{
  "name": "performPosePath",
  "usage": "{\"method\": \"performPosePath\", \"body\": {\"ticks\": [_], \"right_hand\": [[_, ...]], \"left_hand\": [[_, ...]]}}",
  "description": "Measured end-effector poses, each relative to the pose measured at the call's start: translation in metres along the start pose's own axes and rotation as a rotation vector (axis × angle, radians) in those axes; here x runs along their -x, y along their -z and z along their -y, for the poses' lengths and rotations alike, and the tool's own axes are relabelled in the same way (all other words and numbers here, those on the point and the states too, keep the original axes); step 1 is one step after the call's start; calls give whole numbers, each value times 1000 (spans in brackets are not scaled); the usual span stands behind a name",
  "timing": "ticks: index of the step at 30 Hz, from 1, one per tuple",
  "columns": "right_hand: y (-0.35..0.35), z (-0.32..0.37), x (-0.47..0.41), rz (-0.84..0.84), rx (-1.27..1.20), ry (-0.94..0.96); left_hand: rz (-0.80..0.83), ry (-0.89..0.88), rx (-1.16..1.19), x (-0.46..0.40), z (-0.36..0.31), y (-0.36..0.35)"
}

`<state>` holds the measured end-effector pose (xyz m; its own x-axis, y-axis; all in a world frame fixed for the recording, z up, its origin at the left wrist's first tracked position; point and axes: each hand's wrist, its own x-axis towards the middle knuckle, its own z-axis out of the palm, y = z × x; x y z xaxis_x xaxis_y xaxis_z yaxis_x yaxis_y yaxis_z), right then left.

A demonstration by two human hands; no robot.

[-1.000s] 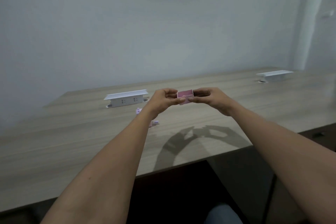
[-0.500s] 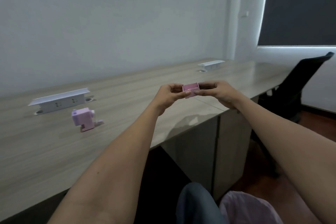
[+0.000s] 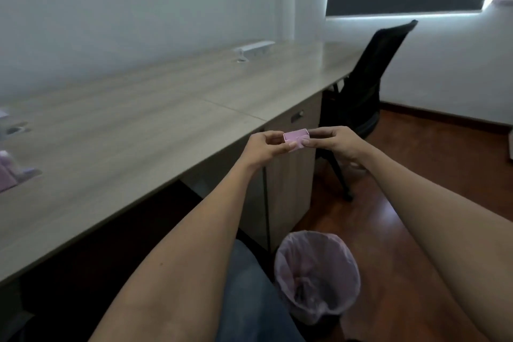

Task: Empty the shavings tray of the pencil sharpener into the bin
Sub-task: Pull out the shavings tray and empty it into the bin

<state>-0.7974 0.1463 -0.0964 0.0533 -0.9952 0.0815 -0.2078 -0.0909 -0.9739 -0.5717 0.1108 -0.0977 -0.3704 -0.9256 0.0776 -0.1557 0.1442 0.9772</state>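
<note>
A small pink shavings tray (image 3: 296,138) is held level in the air between both hands, its open side up. My left hand (image 3: 263,147) pinches its left end and my right hand (image 3: 337,144) pinches its right end. The tray hangs past the desk's front edge, over the floor. Below and nearer to me stands a round bin (image 3: 316,275) lined with a pale pink bag. The pink pencil sharpener (image 3: 11,172) rests on the desk at the far left edge of the view, partly cut off.
The long wooden desk (image 3: 138,130) runs along the left with a white socket box (image 3: 254,48) at its far side. A drawer cabinet (image 3: 291,175) stands under the desk behind the bin. A black office chair (image 3: 366,83) sits on the wood floor.
The view has swung right and down, and both hands have carried the tray off the desk over the floor. The bin is now fully in sight and the sharpener has slid to the left edge.
</note>
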Motion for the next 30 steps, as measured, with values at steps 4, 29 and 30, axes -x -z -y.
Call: {"method": "performPosePath", "body": {"ticks": [4, 29, 30], "right_hand": [[11, -38, 20, 12, 2, -121], [-47, -273, 89, -16, -331, -1095], [-46, -271, 85, -73, -342, -1052]], "left_hand": [[42, 95, 14, 8, 45, -35], [44, 931, 208, 47, 238, -131], [26, 912, 202, 42, 236, -131]]}}
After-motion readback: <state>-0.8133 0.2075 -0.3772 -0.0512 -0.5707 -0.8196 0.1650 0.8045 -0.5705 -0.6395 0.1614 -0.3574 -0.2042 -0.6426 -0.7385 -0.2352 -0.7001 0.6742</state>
